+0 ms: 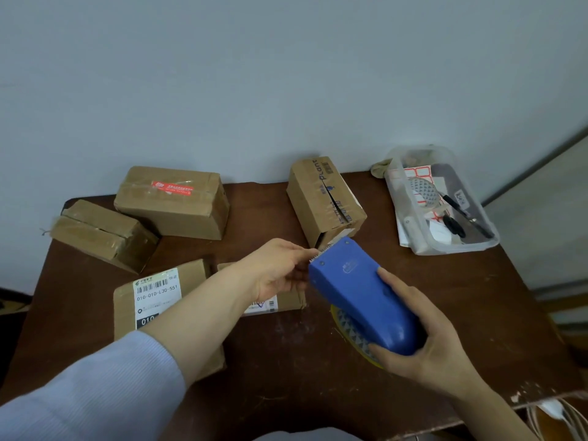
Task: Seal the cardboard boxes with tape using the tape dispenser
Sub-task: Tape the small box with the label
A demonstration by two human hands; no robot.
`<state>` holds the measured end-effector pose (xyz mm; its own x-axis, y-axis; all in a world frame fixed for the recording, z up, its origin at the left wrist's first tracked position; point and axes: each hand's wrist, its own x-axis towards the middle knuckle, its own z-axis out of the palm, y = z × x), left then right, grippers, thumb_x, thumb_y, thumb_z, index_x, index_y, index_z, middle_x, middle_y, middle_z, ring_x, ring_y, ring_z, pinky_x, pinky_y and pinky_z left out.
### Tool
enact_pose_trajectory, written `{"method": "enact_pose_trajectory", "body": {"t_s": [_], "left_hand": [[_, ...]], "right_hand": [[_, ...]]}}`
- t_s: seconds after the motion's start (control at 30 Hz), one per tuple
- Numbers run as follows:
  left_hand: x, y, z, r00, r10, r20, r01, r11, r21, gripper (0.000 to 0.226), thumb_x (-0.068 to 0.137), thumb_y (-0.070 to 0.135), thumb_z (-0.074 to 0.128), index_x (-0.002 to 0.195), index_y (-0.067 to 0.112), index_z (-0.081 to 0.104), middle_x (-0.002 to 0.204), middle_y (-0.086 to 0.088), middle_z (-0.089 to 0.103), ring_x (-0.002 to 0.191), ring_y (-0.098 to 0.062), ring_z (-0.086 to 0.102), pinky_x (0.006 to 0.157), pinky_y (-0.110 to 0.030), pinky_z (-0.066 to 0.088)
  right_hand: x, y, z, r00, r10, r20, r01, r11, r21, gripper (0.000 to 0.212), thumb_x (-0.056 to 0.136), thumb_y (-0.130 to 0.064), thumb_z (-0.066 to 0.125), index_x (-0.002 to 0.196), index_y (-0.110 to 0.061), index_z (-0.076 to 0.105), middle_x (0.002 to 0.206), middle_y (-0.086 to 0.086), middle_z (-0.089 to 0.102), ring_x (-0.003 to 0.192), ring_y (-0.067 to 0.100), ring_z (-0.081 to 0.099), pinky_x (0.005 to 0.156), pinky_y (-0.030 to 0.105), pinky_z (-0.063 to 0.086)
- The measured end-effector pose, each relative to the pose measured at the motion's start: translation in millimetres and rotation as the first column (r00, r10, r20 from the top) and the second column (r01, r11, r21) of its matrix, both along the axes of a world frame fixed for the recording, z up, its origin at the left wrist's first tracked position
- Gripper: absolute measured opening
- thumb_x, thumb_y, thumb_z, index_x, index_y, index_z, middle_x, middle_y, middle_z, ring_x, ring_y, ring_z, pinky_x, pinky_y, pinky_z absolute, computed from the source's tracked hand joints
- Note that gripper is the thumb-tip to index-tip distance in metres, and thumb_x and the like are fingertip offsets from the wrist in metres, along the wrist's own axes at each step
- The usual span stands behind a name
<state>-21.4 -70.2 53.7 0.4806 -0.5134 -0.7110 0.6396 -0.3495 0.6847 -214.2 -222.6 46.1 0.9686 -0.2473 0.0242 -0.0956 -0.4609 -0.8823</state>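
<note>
A: Five boxes [171, 202], then. Which is next?
B: Probably the "Plant" box [324, 198], just beyond both hands, its top seam gaping. The cardboard looks light and stiff, so steady it by the sides.
A: And the dispenser [356, 291]?
B: Hard blue plastic, light I'd judge. The right hand [423, 342] clamps its rear, over the tape roll [351, 338]. The left hand [280, 268] meets its toothed mouth, but I can't tell if it pinches anything. Mind the teeth.
A: Writing?
B: A label [156, 291] beside the left forearm reads "010-010-L30-551".
</note>
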Motion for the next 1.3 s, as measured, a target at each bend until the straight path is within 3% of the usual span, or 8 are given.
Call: {"method": "enact_pose_trajectory", "body": {"t_s": [0.27, 0.4, 0.57, 0.73, 0.83, 0.93, 1.07, 1.3], "left_hand": [[13.7, -5.6, -13.0, 1.000, -0.011, 0.015, 0.011, 0.999, 0.040, 0.009, 0.085, 0.010, 0.067, 0.078, 0.005, 0.069, 0.064, -0.007, 0.060, 0.057, -0.014, 0.050, 0.059, -0.026, 0.041], [28.0, -15.1, -20.3, 0.963, -0.142, 0.229, 0.107, 0.981, 0.160, 0.016, 0.085, 0.001, 0.065, 0.071, 0.008, 0.071, 0.060, -0.006, 0.057, 0.053, -0.011, 0.042, 0.051, -0.024, 0.035], [72.3, -19.2, -32.7, 0.809, -0.300, 0.505, 0.114, 0.923, 0.366, 0.006, 0.079, 0.012, 0.075, 0.080, 0.006, 0.074, 0.060, 0.002, 0.060, 0.054, -0.007, 0.046, 0.047, -0.020, 0.034], [82.7, -26.7, -49.9, 0.725, -0.482, 0.492, 0.270, 0.856, 0.441, 0.008, 0.082, 0.012, 0.073, 0.085, 0.005, 0.074, 0.064, 0.002, 0.061, 0.058, -0.006, 0.049, 0.050, -0.016, 0.038], [80.2, -27.7, -65.5, 0.700, -0.503, 0.508, 0.302, 0.852, 0.428, 0.010, 0.083, 0.016, 0.072, 0.084, 0.006, 0.074, 0.064, 0.001, 0.061, 0.056, -0.004, 0.048, 0.058, -0.018, 0.040], [78.7, -27.5, -78.1, 0.695, -0.504, 0.513, 0.299, 0.851, 0.431, 0.011, 0.083, 0.019, 0.072, 0.082, 0.008, 0.074, 0.068, 0.000, 0.063, 0.067, -0.010, 0.055, 0.072, -0.025, 0.043], [78.9, -28.4, -84.5, 0.667, -0.536, 0.517, 0.309, 0.831, 0.463, 0.012, 0.084, 0.019, 0.071, 0.082, 0.007, 0.073, 0.065, 0.002, 0.060, 0.063, -0.009, 0.053, 0.062, -0.022, 0.040], [81.7, -25.0, -92.0, 0.625, -0.577, 0.526, 0.321, 0.804, 0.500, 0.012, 0.085, 0.022, 0.070, 0.079, 0.011, 0.071, 0.066, 0.004, 0.060, 0.064, -0.008, 0.053, 0.072, -0.025, 0.044]], "right_hand": [[4.0, 12.2, 3.7, 0.994, -0.056, -0.091, 0.044, 0.991, -0.124, 0.093, 0.059, -0.048, 0.074, 0.142, -0.046, 0.033, 0.107, -0.018, 0.050, 0.096, 0.009, 0.055, 0.075, 0.018, 0.046], [10.8, 27.9, 10.2, 0.970, -0.150, -0.191, 0.124, 0.982, -0.141, 0.096, 0.054, -0.059, 0.069, 0.139, -0.052, 0.026, 0.104, -0.019, 0.050, 0.093, 0.001, 0.052, 0.072, 0.019, 0.046], [-3.9, 43.6, 20.7, 0.906, -0.225, -0.358, 0.184, 0.972, -0.147, 0.095, 0.061, -0.046, 0.079, 0.138, -0.056, 0.023, 0.103, -0.019, 0.051, 0.090, 0.001, 0.054, 0.074, 0.019, 0.046], [-3.6, 64.8, 22.8, 0.836, -0.229, -0.498, 0.127, 0.965, -0.230, 0.104, 0.045, -0.079, 0.054, 0.125, -0.068, -0.011, 0.101, -0.021, 0.042, 0.089, 0.000, 0.050, 0.071, 0.011, 0.041], [1.7, 73.8, 20.7, 0.786, -0.210, -0.581, 0.073, 0.966, -0.249, 0.104, 0.059, -0.077, 0.060, 0.118, -0.064, -0.024, 0.107, -0.020, 0.036, 0.093, 0.002, 0.048, 0.073, 0.012, 0.041], [3.0, 80.0, 17.8, 0.762, -0.212, -0.612, 0.080, 0.969, -0.235, 0.103, 0.065, -0.074, 0.061, 0.115, -0.061, -0.028, 0.111, -0.018, 0.034, 0.096, 0.003, 0.047, 0.079, 0.015, 0.039], [7.0, 87.6, 16.0, 0.740, -0.201, -0.642, 0.075, 0.973, -0.219, 0.103, 0.066, -0.075, 0.059, 0.115, -0.058, -0.030, 0.114, -0.016, 0.034, 0.098, 0.002, 0.046, 0.084, 0.014, 0.040], [9.8, 94.2, 5.5, 0.726, -0.175, -0.665, 0.036, 0.976, -0.217, 0.106, 0.050, -0.087, 0.046, 0.114, -0.059, -0.034, 0.114, -0.017, 0.033, 0.095, 0.003, 0.048, 0.077, 0.013, 0.041]]}}
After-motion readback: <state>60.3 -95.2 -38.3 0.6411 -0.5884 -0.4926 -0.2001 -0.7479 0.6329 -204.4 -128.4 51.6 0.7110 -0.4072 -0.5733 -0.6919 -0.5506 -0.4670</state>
